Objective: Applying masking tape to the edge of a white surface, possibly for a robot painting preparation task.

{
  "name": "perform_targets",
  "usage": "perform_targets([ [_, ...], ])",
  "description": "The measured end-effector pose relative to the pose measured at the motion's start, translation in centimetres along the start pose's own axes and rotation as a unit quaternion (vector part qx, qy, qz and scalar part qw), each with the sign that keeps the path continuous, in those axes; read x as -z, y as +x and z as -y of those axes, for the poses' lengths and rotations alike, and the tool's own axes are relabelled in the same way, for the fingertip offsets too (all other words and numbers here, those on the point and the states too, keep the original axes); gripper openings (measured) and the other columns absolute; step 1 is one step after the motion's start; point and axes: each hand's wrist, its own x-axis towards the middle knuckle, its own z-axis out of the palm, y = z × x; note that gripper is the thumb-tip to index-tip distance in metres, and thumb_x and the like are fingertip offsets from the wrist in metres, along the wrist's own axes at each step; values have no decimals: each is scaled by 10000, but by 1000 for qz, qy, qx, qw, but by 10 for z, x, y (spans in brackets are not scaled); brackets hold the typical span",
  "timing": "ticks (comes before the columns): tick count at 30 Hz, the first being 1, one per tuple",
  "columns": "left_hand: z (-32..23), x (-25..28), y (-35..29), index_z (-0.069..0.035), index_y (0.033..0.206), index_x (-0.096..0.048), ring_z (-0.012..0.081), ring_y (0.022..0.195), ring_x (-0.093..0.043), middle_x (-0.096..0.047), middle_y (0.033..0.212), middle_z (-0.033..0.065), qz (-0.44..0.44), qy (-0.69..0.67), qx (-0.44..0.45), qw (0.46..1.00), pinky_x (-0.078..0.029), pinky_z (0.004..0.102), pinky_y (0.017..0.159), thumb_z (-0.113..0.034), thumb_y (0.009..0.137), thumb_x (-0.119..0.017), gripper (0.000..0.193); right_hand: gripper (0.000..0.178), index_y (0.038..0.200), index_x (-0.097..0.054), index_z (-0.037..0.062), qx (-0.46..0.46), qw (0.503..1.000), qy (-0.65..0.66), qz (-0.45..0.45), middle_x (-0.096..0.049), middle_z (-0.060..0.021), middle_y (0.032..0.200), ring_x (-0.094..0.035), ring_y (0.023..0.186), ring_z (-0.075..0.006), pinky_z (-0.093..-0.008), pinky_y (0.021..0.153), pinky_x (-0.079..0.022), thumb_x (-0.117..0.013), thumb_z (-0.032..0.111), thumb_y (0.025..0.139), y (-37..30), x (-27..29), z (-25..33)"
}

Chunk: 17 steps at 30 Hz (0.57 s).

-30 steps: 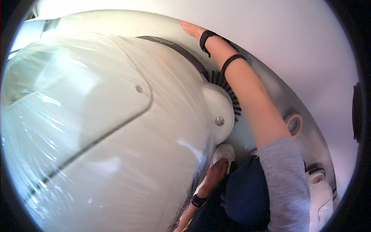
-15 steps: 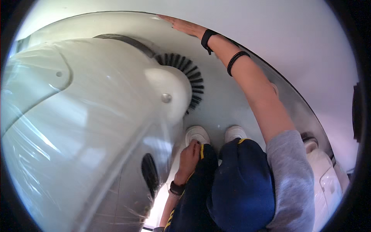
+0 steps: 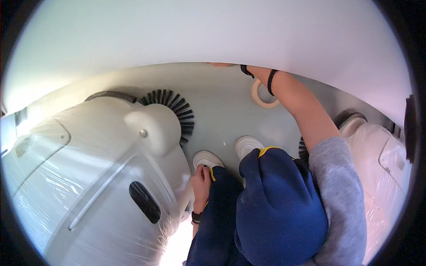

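My right arm reaches forward to the edge of a large smooth white panel (image 3: 213, 31). Only a sliver of my right hand (image 3: 222, 64) shows below that edge, stretched out; most of its fingers are hidden. Close to the right wrist, a pale beige roll of tape (image 3: 255, 95) lies on the grey floor, partly covered by the forearm. My left hand (image 3: 202, 184) rests low against my dark blue trouser leg (image 3: 219, 190). Its fingers are bent together, and whether they grip anything is not visible.
On the left stands a bulky white machine (image 3: 93, 137) under clear plastic film, with a round black bristle brush (image 3: 186, 117) at its corner. A similar wrapped machine (image 3: 377, 150) is on the right, its brush (image 3: 303, 150) partly hidden. My white shoes (image 3: 248, 145) are between them.
The view has shifted, so the white panel fills more of the top and covers most of my right hand. The tape roll has come into clear sight. My left hand stays by the trouser leg.
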Motion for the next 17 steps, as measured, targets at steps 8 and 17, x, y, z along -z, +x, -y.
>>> perform_targets([
  [8,-23,9,21,8,785,-525,279,492,-510,-514,583,188,18,-12,-71,997,-381,368,483,-196,920,-471,250,401,1237,-496,125,-74,985,84,128,-428,-75,1364,-407,1236,-295,-432,1035,-333,-452,353,910,-82,16,-17],
  [17,-141,-26,119,-38,931,-572,253,739,-597,-593,875,185,33,83,-306,948,-445,336,662,-173,904,-507,153,488,1412,-285,178,-68,952,-288,76,-308,-106,1442,-264,1342,-284,-414,1133,-201,-370,324,955,-185,10,2],
])
